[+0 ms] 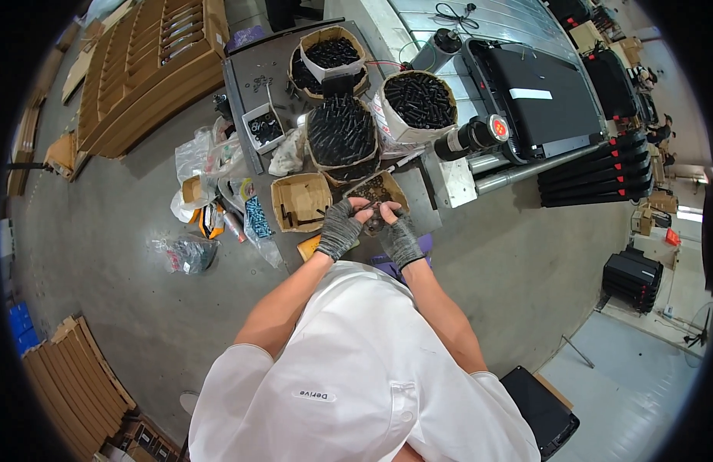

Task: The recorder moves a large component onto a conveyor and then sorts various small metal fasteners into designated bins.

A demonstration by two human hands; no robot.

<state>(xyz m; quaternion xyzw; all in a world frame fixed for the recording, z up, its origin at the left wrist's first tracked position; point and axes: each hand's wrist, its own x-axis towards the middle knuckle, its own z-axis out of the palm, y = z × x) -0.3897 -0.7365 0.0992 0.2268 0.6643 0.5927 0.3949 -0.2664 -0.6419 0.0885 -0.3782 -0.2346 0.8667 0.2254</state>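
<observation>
- Hands grey-gloved: left hand (345,229), right hand (399,233) over brown cardboard box (396,188) of small parts (376,186); grip pinched, contents indistinct.
- Square tan cardboard box (296,196): few black rods (287,216).
- Heaped black rod-like pieces (341,131): seemingly much left.

Includes two grey-gloved hands (339,231) (402,239), two white-sided bags (332,73) (416,135) heaped with black parts (420,100) (too many, and too overlapped, to count singly), two shallow brown boxes (293,194) (399,187), one small white box (269,145), one bag (266,246) of blue pieces (256,218).
</observation>
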